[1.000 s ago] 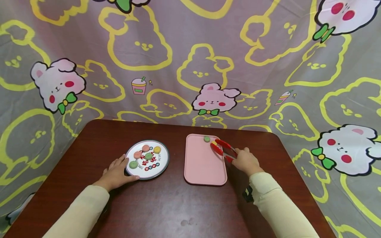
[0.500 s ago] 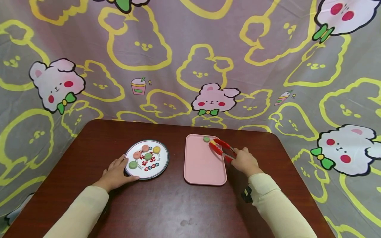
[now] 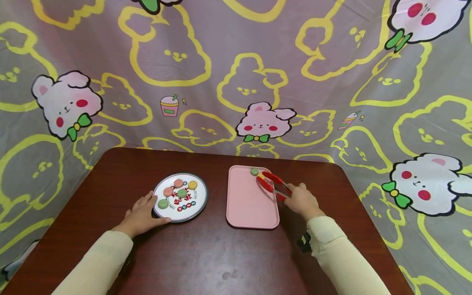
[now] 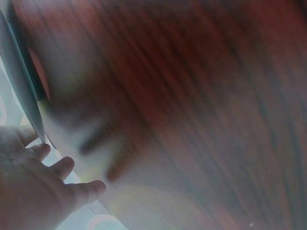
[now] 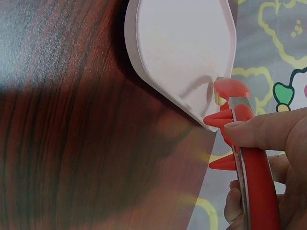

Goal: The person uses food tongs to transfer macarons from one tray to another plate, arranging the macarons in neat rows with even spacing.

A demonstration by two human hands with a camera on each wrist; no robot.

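My left hand [image 3: 141, 215] rests at the left rim of a round white plate [image 3: 199, 203], its thumb along the near edge. Several pink, green and yellow macarons lie on the plate. The left wrist view shows the fingers [image 4: 62, 167] fairly straight beside the plate's edge [image 4: 21, 72]. My right hand [image 3: 303, 200] grips red-tipped metal tongs [image 3: 266, 184] over the right side of a pink tray [image 3: 250, 205]. Between the tongs' tips sits a yellow macaron [image 3: 260, 175], partly hidden. A green macaron [image 3: 254, 172] lies just beyond it at the tray's far edge.
Plate and tray stand apart on a dark brown wooden table [image 3: 206, 258]. Behind the table and at both sides hangs a curtain [image 3: 206, 94] printed with bunnies. A small black object [image 3: 304, 241] shows at my right wrist.
The tongs and the yellow macaron between their tips have shifted slightly left, closer to the green macaron. My left hand stays at the plate. The head view has turned a little.
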